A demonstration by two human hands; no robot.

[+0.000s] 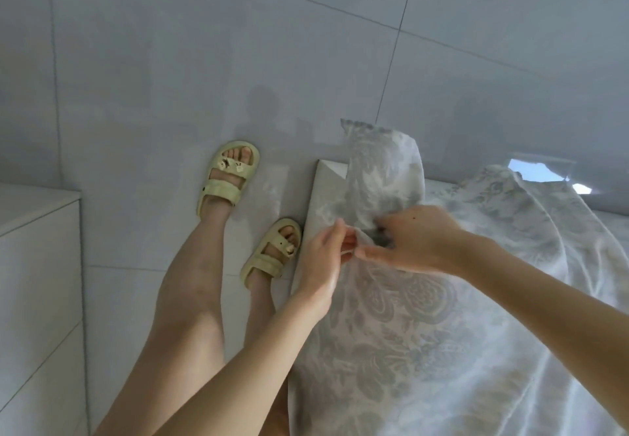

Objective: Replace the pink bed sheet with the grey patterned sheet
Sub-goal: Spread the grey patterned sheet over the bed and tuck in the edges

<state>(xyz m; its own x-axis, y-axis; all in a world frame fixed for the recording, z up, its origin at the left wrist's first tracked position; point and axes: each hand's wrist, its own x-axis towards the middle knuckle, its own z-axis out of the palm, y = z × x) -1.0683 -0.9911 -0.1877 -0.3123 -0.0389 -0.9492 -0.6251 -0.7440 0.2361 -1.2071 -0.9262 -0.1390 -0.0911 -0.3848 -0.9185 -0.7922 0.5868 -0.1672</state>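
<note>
Bare forearms reach in low. Off left stands a white drawer unit; pale yellow strapped sandals are planted tight against the bed. Left hand pinches the hem of the grey floral-patterned sheet, which is draped over the bed. Right hand pinches just beside it, gathering the edge, I'd say, to hook it over the bare white mattress corner. No pink sheet in sight.

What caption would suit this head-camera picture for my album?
At the mattress corner, the left hand and right hand pinch the grey patterned sheet, beside yellow sandals.
</note>
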